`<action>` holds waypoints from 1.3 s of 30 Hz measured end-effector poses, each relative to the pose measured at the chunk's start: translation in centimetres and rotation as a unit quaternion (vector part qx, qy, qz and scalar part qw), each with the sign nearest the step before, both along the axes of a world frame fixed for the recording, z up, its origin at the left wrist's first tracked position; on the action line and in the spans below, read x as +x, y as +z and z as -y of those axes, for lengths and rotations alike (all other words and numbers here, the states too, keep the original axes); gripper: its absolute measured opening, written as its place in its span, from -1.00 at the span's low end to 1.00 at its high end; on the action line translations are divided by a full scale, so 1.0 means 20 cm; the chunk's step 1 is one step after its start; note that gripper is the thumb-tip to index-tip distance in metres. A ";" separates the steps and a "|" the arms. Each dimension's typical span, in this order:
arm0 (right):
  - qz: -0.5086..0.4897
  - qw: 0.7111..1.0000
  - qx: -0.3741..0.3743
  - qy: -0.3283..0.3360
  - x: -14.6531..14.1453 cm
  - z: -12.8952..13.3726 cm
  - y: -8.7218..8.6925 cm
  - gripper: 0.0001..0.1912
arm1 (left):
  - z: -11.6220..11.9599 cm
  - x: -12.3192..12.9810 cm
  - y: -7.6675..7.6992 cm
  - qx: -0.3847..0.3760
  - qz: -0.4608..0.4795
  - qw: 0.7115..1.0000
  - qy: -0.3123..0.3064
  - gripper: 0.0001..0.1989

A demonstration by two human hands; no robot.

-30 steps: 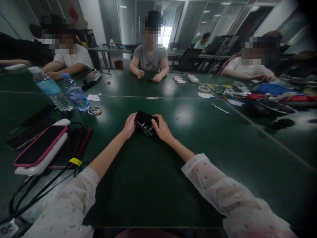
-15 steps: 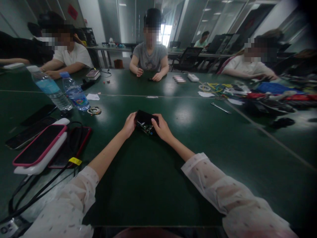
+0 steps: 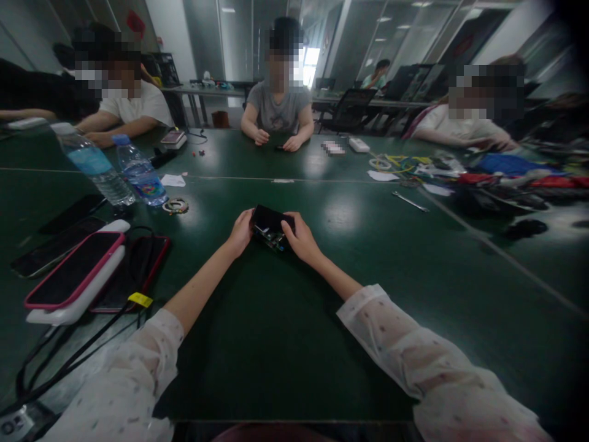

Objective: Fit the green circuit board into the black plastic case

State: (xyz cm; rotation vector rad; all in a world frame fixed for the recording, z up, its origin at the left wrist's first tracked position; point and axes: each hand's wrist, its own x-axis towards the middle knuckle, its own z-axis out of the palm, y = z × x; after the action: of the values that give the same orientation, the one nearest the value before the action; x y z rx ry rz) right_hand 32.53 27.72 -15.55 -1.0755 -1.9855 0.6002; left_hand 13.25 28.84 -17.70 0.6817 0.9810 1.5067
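Note:
A small black device [image 3: 272, 222] with a bare circuit board along its near side is held between my two hands, a little above or on the dark green table [image 3: 285, 344]. My left hand [image 3: 241, 232] grips its left edge. On the right edge is my right hand [image 3: 300, 236], its thumb resting on the top face. The fingers beneath the device are hidden. Whether the device touches the table cannot be made out.
Two water bottles [image 3: 96, 166] stand at the left, beside a metallic ring-shaped part [image 3: 175, 205]. Phones [image 3: 76, 269] and black cables lie nearer. A wrench [image 3: 410, 201] and a heap of cables and cloth [image 3: 515, 169] are at the right. People sit across the table.
My hands and the device have hardly moved. Across the table, the seated person's hand has shifted slightly, and a person in the far background has raised an arm towards the head.

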 end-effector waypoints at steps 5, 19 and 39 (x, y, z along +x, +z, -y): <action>-0.003 1.000 0.000 -0.002 0.00 0.00 -0.01 -0.56 | 0.00 0.00 0.00 0.008 -0.004 1.000 -0.010 -0.82; 0.000 1.000 0.001 0.003 0.00 0.01 0.01 -0.57 | 0.02 0.00 0.02 -0.004 -0.002 1.000 -0.003 -0.82; -0.010 1.000 -0.013 0.005 0.00 0.01 0.00 -0.55 | 0.01 0.00 0.01 0.000 0.002 1.000 0.000 -0.84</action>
State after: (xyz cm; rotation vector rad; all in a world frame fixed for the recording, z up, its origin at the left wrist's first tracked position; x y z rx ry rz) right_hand 32.58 27.55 -15.47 -1.0713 -1.9724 0.6406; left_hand 13.30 28.74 -17.59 0.6796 0.9779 1.5072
